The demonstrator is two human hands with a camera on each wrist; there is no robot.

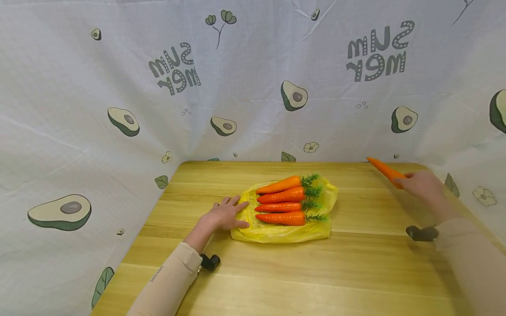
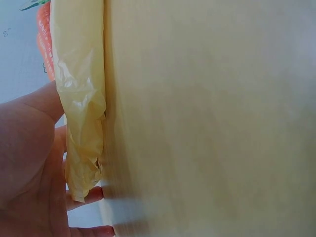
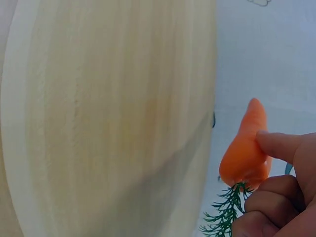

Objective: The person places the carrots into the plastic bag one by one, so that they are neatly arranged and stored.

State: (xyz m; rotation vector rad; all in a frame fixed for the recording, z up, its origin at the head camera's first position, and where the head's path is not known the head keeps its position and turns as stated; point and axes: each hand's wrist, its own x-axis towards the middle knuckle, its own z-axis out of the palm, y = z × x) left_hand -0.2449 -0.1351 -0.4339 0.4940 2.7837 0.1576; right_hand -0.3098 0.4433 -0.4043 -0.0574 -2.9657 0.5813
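Note:
Several orange carrots (image 1: 280, 207) with green tops lie side by side on a flattened yellow plastic bag (image 1: 272, 235), tips pointing left. My left hand (image 1: 227, 214) rests at the bag's left end with its fingers spread. In the left wrist view the bag's crumpled edge (image 2: 81, 113) runs along the palm, and fingertips (image 2: 91, 195) reach the tabletop. Over at the right, my right hand (image 1: 424, 186) pinches another carrot (image 1: 383, 170) between thumb and fingers. That carrot's green leaves (image 3: 224, 212) hang below the curled fingers in the right wrist view.
The wooden table (image 1: 276, 276) has rounded back corners. A pale curtain (image 1: 253, 79) printed with avocados and lettering hangs behind it and down both sides, close to its edges. Black wrist cameras sit under both forearms.

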